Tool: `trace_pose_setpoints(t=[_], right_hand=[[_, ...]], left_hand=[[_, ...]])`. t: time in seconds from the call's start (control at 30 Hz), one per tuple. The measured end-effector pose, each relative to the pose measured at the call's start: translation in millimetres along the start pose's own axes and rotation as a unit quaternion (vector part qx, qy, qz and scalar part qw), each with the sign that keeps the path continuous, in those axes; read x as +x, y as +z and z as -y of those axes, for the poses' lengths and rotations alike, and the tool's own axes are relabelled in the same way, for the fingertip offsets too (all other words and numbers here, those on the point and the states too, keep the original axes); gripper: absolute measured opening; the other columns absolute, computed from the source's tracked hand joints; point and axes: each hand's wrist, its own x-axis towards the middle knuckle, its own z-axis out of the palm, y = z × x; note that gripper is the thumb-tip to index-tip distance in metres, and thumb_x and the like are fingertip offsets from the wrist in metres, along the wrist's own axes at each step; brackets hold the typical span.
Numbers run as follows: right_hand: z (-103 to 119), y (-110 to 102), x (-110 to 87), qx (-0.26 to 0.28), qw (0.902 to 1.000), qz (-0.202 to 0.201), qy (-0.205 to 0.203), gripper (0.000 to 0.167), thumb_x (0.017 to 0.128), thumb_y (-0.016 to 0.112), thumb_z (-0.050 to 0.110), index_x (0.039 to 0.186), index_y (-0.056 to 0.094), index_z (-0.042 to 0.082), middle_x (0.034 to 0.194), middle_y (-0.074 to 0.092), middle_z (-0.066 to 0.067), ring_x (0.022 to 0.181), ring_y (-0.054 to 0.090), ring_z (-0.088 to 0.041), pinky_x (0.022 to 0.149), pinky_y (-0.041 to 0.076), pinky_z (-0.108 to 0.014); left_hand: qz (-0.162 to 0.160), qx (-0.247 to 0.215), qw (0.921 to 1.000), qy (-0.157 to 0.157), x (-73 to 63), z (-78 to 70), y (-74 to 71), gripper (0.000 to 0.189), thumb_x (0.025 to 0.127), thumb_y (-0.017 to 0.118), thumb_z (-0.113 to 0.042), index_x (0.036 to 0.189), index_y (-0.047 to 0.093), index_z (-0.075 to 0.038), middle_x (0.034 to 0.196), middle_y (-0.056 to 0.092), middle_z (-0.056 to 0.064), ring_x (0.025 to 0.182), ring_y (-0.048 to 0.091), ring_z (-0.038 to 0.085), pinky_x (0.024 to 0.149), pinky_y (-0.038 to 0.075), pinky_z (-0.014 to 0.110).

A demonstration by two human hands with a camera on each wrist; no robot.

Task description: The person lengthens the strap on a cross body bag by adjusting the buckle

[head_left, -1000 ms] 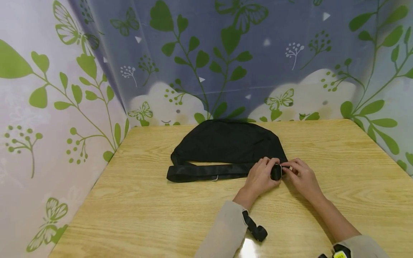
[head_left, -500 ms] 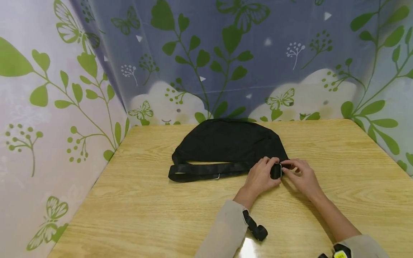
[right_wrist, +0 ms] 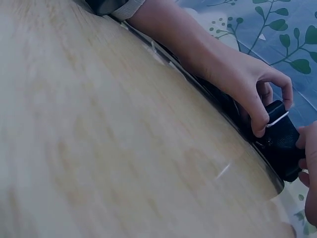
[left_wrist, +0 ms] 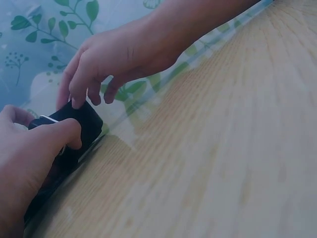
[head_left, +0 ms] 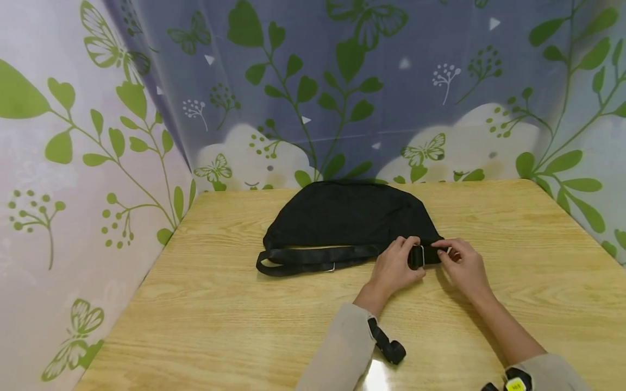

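Note:
A black waist bag [head_left: 342, 214] lies on the wooden table, its folded strap [head_left: 298, 255] along the near side. My left hand [head_left: 397, 266] grips the strap at its right end, thumb and fingers on either side of a silver slider buckle [head_left: 423, 255]. In the right wrist view the buckle [right_wrist: 277, 119] sits right at that thumb. My right hand [head_left: 464, 266] pinches the webbing to the right of the buckle, and a short flat stretch [head_left: 432, 254] shows between the hands. Seen from the left wrist, the right fingertips [left_wrist: 77, 101] rest on the strap's upper edge.
A second metal piece [head_left: 333, 266] shows on the strap's lower layer, left of the hands. Patterned cloth [head_left: 313, 81] hangs behind the table and along both sides. A black band [head_left: 388, 345] dangles from the left sleeve.
My right hand has shifted slightly right, away from the buckle, exposing more webbing between the hands. The bag and strap loop have slid slightly right. The left hand stays nearly in place.

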Motion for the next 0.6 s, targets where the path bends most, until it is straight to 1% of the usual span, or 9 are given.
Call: trace_pose_setpoints(t=[0.07, 0.13, 0.23, 0.3, 0.37, 0.6], right_hand=[[-0.4, -0.1, -0.7, 0.008, 0.9998, 0.020, -0.007, 0.024, 0.079, 0.064, -0.011, 0.099, 0.067, 0.001, 0.085, 0.059, -0.008, 0.065, 0.046, -0.006, 0.058, 0.037, -0.013], [-1.7, 1.0, -2.0, 0.017, 0.9988, 0.038, -0.025, 0.027, 0.079, 0.065, -0.009, 0.103, 0.066, 0.002, 0.088, 0.059, -0.007, 0.064, 0.046, -0.007, 0.057, 0.038, -0.013], [-2.5, 2.7, -3.6, 0.022, 0.9972, 0.052, -0.049, 0.028, 0.078, 0.067, -0.008, 0.104, 0.066, 0.003, 0.086, 0.058, -0.003, 0.060, 0.044, -0.007, 0.054, 0.036, -0.015], [-2.6, 3.5, -4.0, 0.023, 0.9971, 0.048, -0.054, 0.028, 0.077, 0.068, -0.008, 0.102, 0.066, 0.004, 0.083, 0.056, -0.001, 0.058, 0.043, -0.007, 0.052, 0.035, -0.016], [-2.2, 3.8, -4.1, 0.018, 0.9978, 0.040, -0.050, 0.026, 0.077, 0.068, -0.009, 0.099, 0.067, 0.004, 0.079, 0.053, 0.001, 0.057, 0.041, -0.007, 0.051, 0.034, -0.017], [-0.1, 2.0, -0.5, -0.012, 0.9999, 0.002, -0.010, 0.022, 0.077, 0.067, -0.010, 0.094, 0.068, 0.004, 0.070, 0.044, 0.000, 0.054, 0.035, -0.010, 0.049, 0.029, -0.019]], left_hand=[[0.001, 0.002, 1.0000, 0.000, -0.1, 0.4, -0.3, 0.055, 0.076, 0.073, -0.037, 0.124, 0.049, -0.022, 0.104, 0.051, -0.003, 0.081, 0.051, 0.007, 0.064, 0.042, 0.017], [0.000, 0.004, 1.0000, 0.005, -0.4, 0.7, 0.0, 0.055, 0.077, 0.073, -0.036, 0.124, 0.049, -0.022, 0.104, 0.051, -0.002, 0.082, 0.050, 0.007, 0.065, 0.042, 0.017], [0.000, 0.010, 0.9999, 0.013, -0.9, 0.5, 0.3, 0.055, 0.077, 0.072, -0.035, 0.125, 0.049, -0.021, 0.104, 0.051, -0.002, 0.081, 0.050, 0.007, 0.066, 0.042, 0.017], [-0.001, 0.013, 0.9997, 0.018, -0.8, 0.2, 0.6, 0.055, 0.077, 0.072, -0.035, 0.124, 0.049, -0.021, 0.103, 0.050, -0.002, 0.081, 0.050, 0.007, 0.066, 0.042, 0.017], [-0.001, 0.014, 0.9997, 0.018, -0.7, 0.1, 0.8, 0.054, 0.076, 0.073, -0.036, 0.123, 0.049, -0.021, 0.103, 0.051, -0.002, 0.081, 0.050, 0.007, 0.065, 0.042, 0.017], [-0.006, -0.002, 1.0000, 0.001, 0.7, 0.0, 1.2, 0.052, 0.076, 0.073, -0.035, 0.121, 0.049, -0.024, 0.102, 0.051, -0.002, 0.080, 0.050, 0.007, 0.061, 0.041, 0.017]])
